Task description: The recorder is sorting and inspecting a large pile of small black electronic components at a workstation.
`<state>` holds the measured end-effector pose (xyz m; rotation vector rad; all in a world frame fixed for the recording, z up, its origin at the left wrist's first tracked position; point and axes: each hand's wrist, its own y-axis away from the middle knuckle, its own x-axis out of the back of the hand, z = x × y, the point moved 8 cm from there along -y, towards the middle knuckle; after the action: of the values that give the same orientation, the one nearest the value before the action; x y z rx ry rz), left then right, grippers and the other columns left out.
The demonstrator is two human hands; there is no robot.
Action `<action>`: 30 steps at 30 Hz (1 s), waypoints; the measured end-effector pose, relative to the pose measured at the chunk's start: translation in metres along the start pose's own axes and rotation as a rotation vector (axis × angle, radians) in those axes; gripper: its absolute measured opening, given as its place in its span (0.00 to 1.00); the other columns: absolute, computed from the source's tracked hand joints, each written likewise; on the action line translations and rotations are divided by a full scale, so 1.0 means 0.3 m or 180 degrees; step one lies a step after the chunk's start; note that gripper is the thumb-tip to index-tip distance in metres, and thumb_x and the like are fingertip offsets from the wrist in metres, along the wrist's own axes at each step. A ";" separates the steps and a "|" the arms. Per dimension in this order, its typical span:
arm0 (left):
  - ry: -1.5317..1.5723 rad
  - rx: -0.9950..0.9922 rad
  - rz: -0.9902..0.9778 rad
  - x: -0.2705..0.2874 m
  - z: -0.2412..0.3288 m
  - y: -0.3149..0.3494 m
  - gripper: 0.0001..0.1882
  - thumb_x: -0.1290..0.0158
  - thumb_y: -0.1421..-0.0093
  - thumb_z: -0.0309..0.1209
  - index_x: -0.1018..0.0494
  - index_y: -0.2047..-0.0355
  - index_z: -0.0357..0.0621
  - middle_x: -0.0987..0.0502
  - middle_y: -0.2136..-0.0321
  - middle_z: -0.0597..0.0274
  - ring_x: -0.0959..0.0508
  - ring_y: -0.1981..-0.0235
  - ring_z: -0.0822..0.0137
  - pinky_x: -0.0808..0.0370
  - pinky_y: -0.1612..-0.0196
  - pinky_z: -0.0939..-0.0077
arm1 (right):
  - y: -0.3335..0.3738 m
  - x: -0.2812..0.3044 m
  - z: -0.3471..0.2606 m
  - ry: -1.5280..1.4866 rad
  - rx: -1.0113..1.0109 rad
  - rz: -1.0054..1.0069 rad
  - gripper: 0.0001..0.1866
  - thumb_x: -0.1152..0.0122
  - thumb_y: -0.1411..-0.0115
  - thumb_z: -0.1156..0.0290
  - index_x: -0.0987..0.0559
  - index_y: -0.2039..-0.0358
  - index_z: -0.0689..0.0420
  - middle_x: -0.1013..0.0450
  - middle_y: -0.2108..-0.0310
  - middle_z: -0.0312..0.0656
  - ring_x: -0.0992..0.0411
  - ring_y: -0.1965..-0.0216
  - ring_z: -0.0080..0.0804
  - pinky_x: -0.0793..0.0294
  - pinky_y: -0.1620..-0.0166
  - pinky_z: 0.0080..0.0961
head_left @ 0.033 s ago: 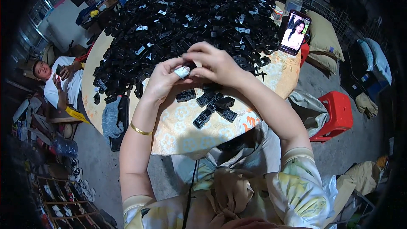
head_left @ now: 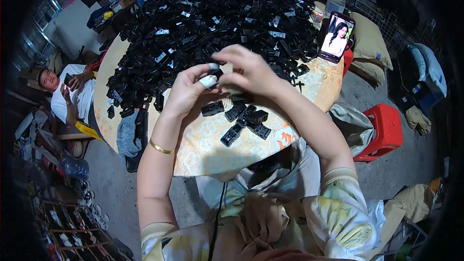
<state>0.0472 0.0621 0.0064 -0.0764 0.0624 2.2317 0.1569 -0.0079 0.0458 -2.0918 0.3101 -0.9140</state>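
My left hand (head_left: 186, 89) is closed in a pinch on a small black plastic part (head_left: 218, 73), mostly hidden by the fingers. White wrapping (head_left: 208, 81) covers a fingertip of that hand, and a gold bangle sits on the wrist. Close by on the right, my right hand (head_left: 249, 75) is curled around the same spot. Its fingers are smeared by motion, so their grip cannot be made out. Below both hands, several black plastic housings (head_left: 233, 135) lie in a loose cluster on the patterned tablecloth (head_left: 203, 157).
A large heap of black plastic parts (head_left: 208, 24) covers the table's far side. A phone (head_left: 336, 37) stands at the right before a clear bottle (head_left: 335, 1). Grey cloth (head_left: 128, 135) hangs at the left edge. A red stool (head_left: 382, 133) stands right; a person (head_left: 72, 89) reclines left.
My right hand's fingers have shifted slightly and are more blurred. The left hand stays at almost the same place.
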 end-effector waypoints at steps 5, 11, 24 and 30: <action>-0.1984 -0.0556 -0.0893 -0.076 -0.028 0.000 0.17 0.47 0.48 0.23 0.30 0.56 0.36 0.26 0.63 0.60 0.26 0.61 0.69 0.29 0.56 0.76 | 0.024 0.128 0.194 -0.0070 -0.1248 0.0772 0.11 0.45 0.43 0.68 0.23 0.62 0.60 0.24 0.69 0.39 0.28 0.68 0.22 0.29 0.66 0.19; -0.1818 0.0183 -0.0546 -0.037 -0.028 -0.019 0.16 0.49 0.43 0.33 0.28 0.58 0.35 0.24 0.66 0.61 0.26 0.69 0.72 0.28 0.63 0.75 | 0.040 0.030 0.187 0.1541 -0.0801 -0.0156 0.09 0.42 0.49 0.71 0.22 0.67 0.59 0.26 0.69 0.44 0.29 0.66 0.40 0.29 0.63 0.30; -0.4176 -0.1687 0.1222 0.046 -0.026 -0.084 0.16 0.50 0.55 0.21 0.30 0.62 0.35 0.28 0.65 0.47 0.30 0.63 0.48 0.33 0.56 0.61 | -0.005 -0.158 0.158 0.2732 0.0053 -0.0703 0.23 0.46 0.48 0.65 0.32 0.50 0.50 0.41 0.44 0.43 0.43 0.44 0.42 0.41 0.48 0.42; -0.2401 -0.1221 0.1270 0.161 -0.054 -0.104 0.14 0.51 0.47 0.22 0.31 0.59 0.34 0.27 0.67 0.59 0.25 0.67 0.65 0.28 0.61 0.74 | -0.051 -0.174 0.192 0.2311 -0.0399 -0.1122 0.14 0.46 0.51 0.71 0.26 0.61 0.56 0.33 0.57 0.43 0.36 0.53 0.42 0.33 0.54 0.32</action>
<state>0.0426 0.1179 -0.0141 0.6152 -0.8208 2.4908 0.1590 0.0618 0.0078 -1.8813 0.3778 -1.9048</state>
